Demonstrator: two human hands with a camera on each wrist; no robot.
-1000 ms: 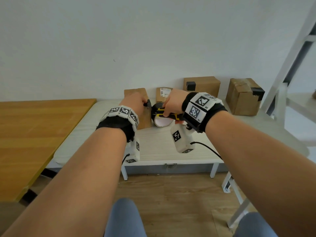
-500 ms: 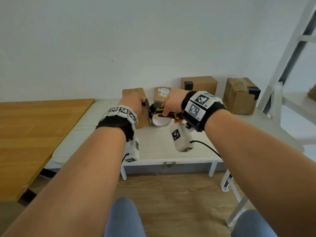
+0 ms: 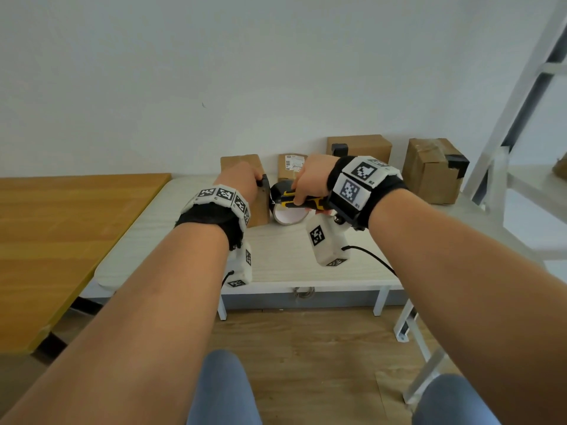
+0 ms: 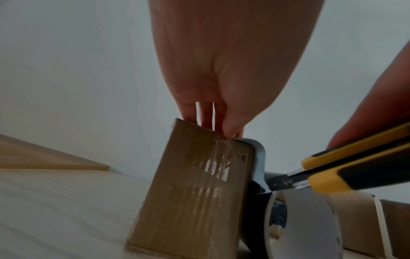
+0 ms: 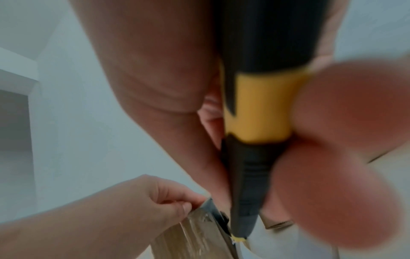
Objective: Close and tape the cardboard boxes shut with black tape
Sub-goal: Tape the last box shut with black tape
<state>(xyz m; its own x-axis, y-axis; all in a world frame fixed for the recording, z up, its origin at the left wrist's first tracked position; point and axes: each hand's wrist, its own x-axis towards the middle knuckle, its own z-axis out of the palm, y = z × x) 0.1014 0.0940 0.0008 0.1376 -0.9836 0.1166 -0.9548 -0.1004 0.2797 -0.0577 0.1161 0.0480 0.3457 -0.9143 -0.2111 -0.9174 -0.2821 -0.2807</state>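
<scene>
A small upright cardboard box (image 3: 259, 207) stands on the white table (image 3: 184, 240). My left hand (image 3: 242, 184) grips its top edge, fingers over the top and thumb on the near side (image 4: 221, 105). A strip of black tape (image 4: 258, 161) runs from the box top down to the black tape roll (image 3: 288, 211) beside it. My right hand (image 3: 310, 182) grips a yellow and black utility knife (image 3: 302, 202). Its blade (image 4: 281, 184) touches the strip between box and roll. In the right wrist view the knife (image 5: 257, 113) points down at the box (image 5: 190, 240).
Three more cardboard boxes stand along the wall: a labelled one (image 3: 293, 165), a wider one (image 3: 360, 147) and a black-taped one (image 3: 434, 170). A wooden table (image 3: 61, 240) adjoins on the left. A white metal frame (image 3: 521, 118) rises on the right.
</scene>
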